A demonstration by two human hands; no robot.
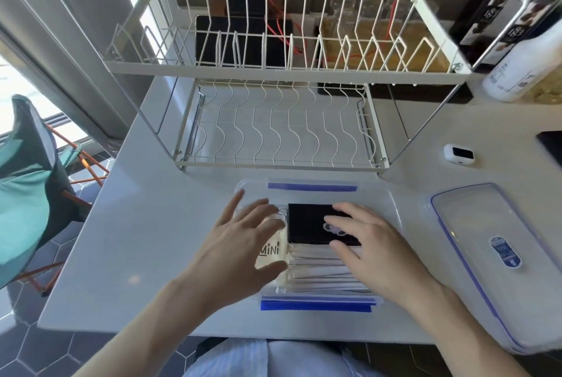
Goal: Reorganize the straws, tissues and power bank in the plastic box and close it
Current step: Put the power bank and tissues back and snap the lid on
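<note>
A clear plastic box with blue clasps stands open on the white table in front of me. Inside it lie a black power bank at the back, a bundle of wrapped straws at the front, and a tissue pack marked "MiNi" on the left. My left hand hovers over the tissue pack with spread, straight fingers. My right hand lies flat across the power bank and the straws, fingers extended. The box's clear lid with blue edges rests on the table to the right.
A white wire dish rack stands right behind the box. A small white case lies at the right, a white bottle further back. A teal folding chair is off the table's left edge.
</note>
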